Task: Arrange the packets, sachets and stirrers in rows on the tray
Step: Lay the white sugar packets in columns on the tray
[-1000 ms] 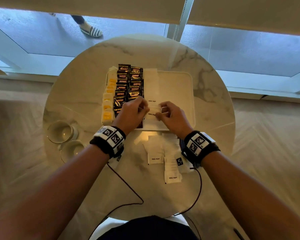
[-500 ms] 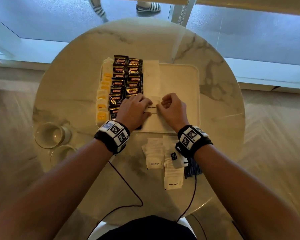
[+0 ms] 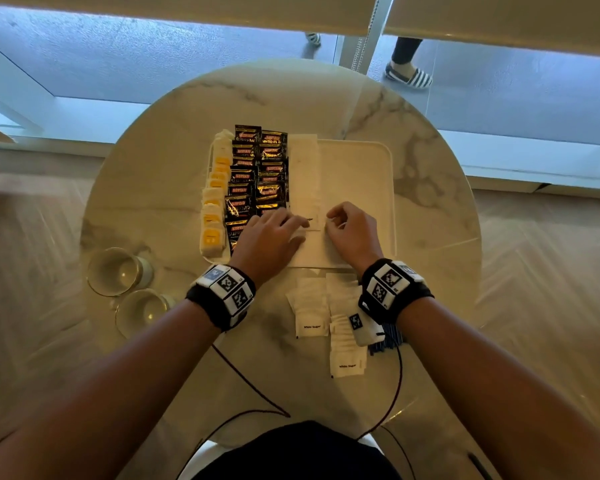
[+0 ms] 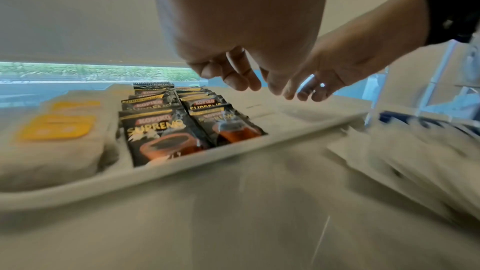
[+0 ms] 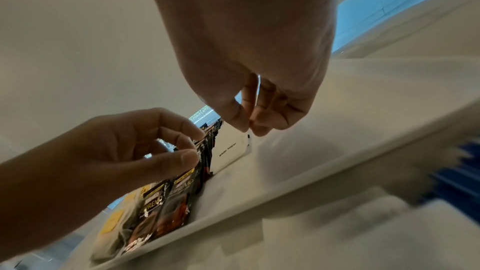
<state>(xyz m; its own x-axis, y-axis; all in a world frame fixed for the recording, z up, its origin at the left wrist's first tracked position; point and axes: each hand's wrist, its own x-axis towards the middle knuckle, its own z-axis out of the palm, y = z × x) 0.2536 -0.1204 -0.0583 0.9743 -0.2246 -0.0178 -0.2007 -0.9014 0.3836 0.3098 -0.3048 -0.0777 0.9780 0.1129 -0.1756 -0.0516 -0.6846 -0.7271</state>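
My right hand [image 3: 352, 233] pinches the right edge of a white sugar sachet [image 5: 232, 151] between thumb and forefinger, fingers curled, over the middle of the white tray [image 3: 368, 174]. In the right wrist view the sachet's near end is lifted off the tray floor, its far end against the row of white sachets [image 3: 303, 171] running toward the tray's far edge. My left hand [image 3: 269, 237] rests just beside it, fingers loosely bent and apart; in the head view its fingertips reach the sachet's left side, though I cannot tell whether they grip it, and the wrist views show nothing pinched between them.

Left of the white row, two rows of black coffee packets [image 3: 257, 178] overlap from the tray's near edge to its far edge. Along the tray's left edge lies a row of pale tea bags with yellow labels [image 3: 213, 209]. The right half of the tray is bare.

On the round marble table [image 3: 153, 174], between the tray's near edge and me, loose white sugar sachets [image 3: 309, 310] lie in a small heap, partly under my right wrist. Dark blue stirrers [image 3: 385, 341] show beside them, mostly hidden by the wristband. Two glasses [image 3: 115, 271] stand near the table's left edge.
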